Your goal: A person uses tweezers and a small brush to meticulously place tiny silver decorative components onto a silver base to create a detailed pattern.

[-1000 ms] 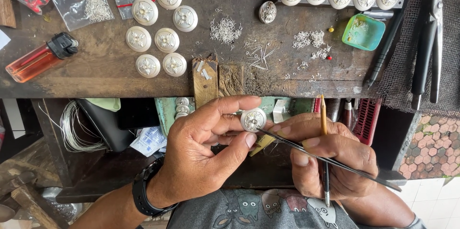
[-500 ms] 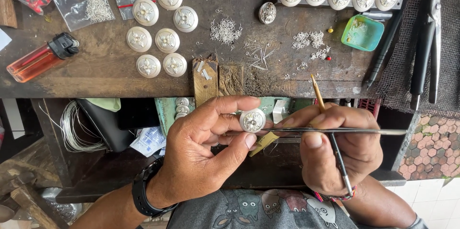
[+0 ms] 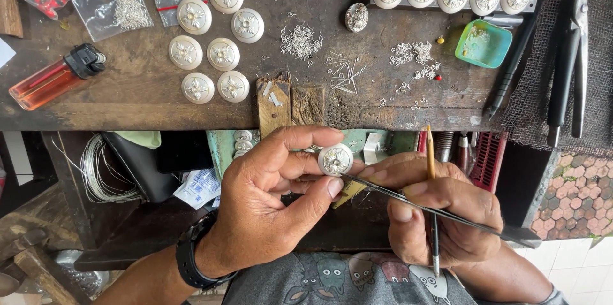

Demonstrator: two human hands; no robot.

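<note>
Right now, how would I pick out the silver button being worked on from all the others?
Look below the front edge of the wooden workbench, where both hands meet. The round silver button is pinched in the left hand, with tweezers from the right hand touching it. Every other button lies on the bench.

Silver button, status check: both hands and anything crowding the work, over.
Left hand pinches silver button at fingertips. Right hand grips tweezers, tips at button's lower edge, plus a thin brush. Nothing between hands; workbench edge just above.
</note>
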